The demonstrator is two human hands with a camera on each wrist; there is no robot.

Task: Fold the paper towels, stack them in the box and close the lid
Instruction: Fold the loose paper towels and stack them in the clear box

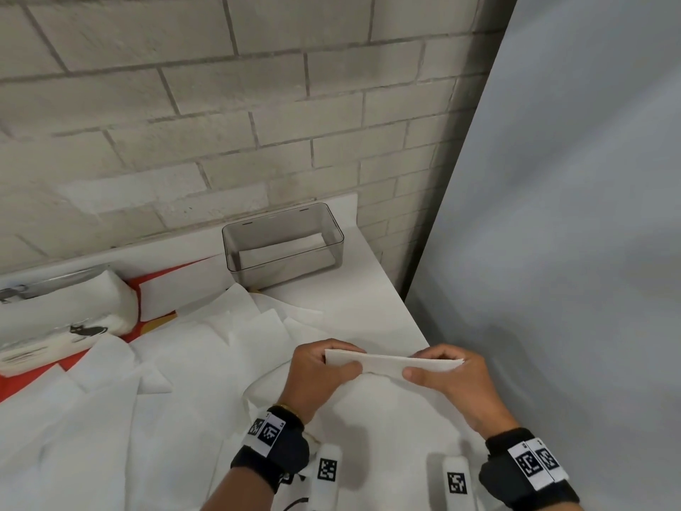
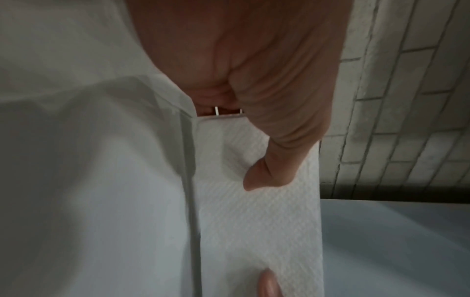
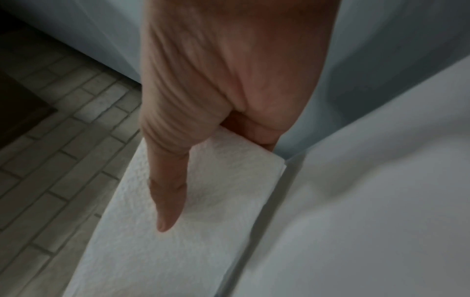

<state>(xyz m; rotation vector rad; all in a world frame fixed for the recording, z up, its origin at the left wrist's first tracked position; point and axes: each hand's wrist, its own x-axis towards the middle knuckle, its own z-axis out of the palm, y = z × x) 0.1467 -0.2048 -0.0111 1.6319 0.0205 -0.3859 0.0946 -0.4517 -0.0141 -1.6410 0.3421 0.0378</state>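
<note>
Folded paper towel (image 1: 394,364), a narrow strip, held level above the bench (image 1: 372,289), nearer the person than the box (image 1: 283,240). Left hand (image 1: 317,374) grip pinches its left end, thumb on top, fingers curled behind. Right hand (image 1: 449,378) grip pinches the right end likewise. Box: clear grey, lid off, by the brick wall (image 1: 184,105), white paper lying inside. Loose unfolded towels (image 1: 166,381) spread left of the box, toward the person.
</note>
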